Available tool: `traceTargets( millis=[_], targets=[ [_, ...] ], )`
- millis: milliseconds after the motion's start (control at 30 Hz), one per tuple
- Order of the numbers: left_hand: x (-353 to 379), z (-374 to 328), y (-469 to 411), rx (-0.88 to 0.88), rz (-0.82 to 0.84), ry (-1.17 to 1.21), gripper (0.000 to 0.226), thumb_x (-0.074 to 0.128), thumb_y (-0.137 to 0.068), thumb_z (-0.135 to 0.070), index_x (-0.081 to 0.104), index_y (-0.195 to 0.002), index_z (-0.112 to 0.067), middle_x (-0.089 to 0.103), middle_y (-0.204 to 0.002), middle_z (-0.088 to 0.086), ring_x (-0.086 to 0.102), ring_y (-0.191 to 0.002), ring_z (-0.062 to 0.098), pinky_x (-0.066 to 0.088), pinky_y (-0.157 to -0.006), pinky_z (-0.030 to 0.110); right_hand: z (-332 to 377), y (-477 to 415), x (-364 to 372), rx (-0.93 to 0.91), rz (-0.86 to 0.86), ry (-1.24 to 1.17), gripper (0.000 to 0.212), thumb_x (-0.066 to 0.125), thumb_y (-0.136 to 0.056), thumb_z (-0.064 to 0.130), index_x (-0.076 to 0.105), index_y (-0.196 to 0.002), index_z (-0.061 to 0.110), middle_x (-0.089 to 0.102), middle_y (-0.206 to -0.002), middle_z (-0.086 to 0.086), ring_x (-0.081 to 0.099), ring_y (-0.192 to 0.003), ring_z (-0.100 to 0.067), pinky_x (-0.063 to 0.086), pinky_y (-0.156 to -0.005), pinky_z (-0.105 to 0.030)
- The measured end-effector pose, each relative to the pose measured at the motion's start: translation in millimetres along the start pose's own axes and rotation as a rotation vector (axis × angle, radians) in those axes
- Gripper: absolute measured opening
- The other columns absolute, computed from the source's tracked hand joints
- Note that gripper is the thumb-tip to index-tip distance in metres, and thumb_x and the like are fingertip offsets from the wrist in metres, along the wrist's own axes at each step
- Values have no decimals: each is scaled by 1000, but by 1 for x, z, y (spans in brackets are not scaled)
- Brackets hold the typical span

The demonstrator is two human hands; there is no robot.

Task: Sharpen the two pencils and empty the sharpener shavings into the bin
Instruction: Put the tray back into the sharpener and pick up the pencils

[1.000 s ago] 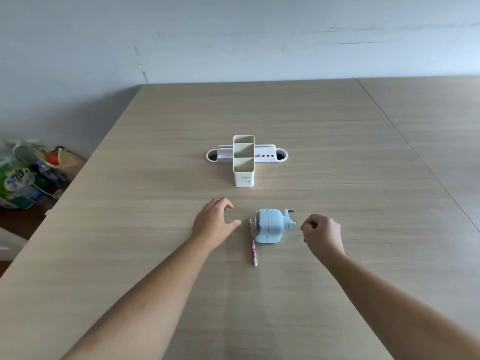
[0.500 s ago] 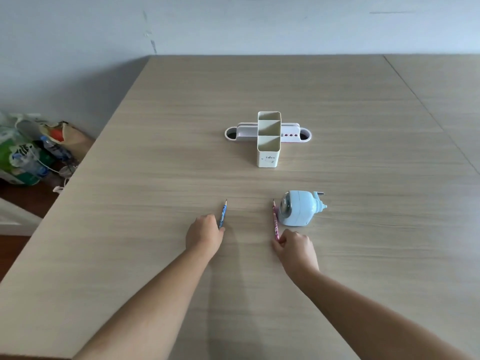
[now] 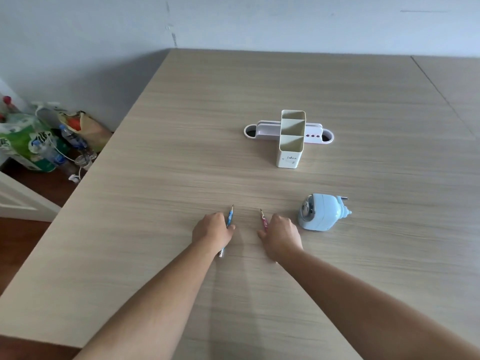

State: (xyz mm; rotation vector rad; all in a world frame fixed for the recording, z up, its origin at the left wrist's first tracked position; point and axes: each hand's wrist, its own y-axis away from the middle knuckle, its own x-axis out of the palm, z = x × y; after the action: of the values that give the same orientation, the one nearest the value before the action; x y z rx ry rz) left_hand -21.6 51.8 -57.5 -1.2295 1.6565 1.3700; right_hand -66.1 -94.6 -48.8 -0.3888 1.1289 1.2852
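Beside the sharpener (image 3: 320,212), right hand (image 3: 281,236) now grips pink pencil (image 3: 263,220)

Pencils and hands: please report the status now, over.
Left hand shut on blue pencil. Right hand shut on pink pencil. Both tips pointed. Sharpener untouched at right, nothing in the way.

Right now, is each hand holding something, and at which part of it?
The left hand grips the blue pencil around mid-shaft; the right hand grips the pink pencil similarly. Both dark tips point away.
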Motion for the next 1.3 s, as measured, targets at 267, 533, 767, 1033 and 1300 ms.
traceTargets(
  millis=[267, 533, 767, 1033, 1300],
  targets=[
    [-10, -7, 6, 66, 39, 16, 29, 55, -87, -17, 46, -60, -8, 53, -66, 8, 66, -93, 37, 39, -61, 31, 17, -1, -9, 21, 114, -104, 29, 55, -74, 12, 38, -51, 10, 44, -55, -5, 46, -53, -25, 33, -46, -27],
    [-124, -76, -31, 211, -202, 269, 37, 59, -79, -10, 36, -51, -11, 40, -53, 7, 37, -57, 26, 27, -51, 27, 45, -44, -139, -168, -252, -418, 10, 58, -75, 9, 62, -72, 1, 56, -61, -9, 49, -60, -24, 40, -56, -29],
    [-149, -156, -72, 312, -302, 484, 20, 61, -81, -9, 51, -64, -10, 62, -69, 13, 53, -64, 25, 40, -59, 30, 20, -111, -196, -106, -428, -473, 8, 58, -77, 11, 66, -76, 7, 71, -78, -17, 66, -76, -34, 55, -71, -41],
    [-100, -182, -121, 234, -297, 583, 12, 59, -85, -8, 66, -82, 1, 72, -84, 17, 66, -80, 31, 51, -70, 35, -4, -159, -166, -60, -346, -508, 10, 57, -82, 11, 65, -84, 5, 69, -78, -9, 62, -71, -24, 47, -62, -29],
    [-68, -177, -137, 199, -184, 547, 11, 71, -80, -13, 66, -78, -3, 70, -78, 11, 67, -80, 29, 49, -69, 30, -13, -175, -141, -6, -246, -513, 4, 61, -79, 11, 60, -79, 7, 53, -56, 10, 48, -55, -5, 38, -51, -23]
  ],
)
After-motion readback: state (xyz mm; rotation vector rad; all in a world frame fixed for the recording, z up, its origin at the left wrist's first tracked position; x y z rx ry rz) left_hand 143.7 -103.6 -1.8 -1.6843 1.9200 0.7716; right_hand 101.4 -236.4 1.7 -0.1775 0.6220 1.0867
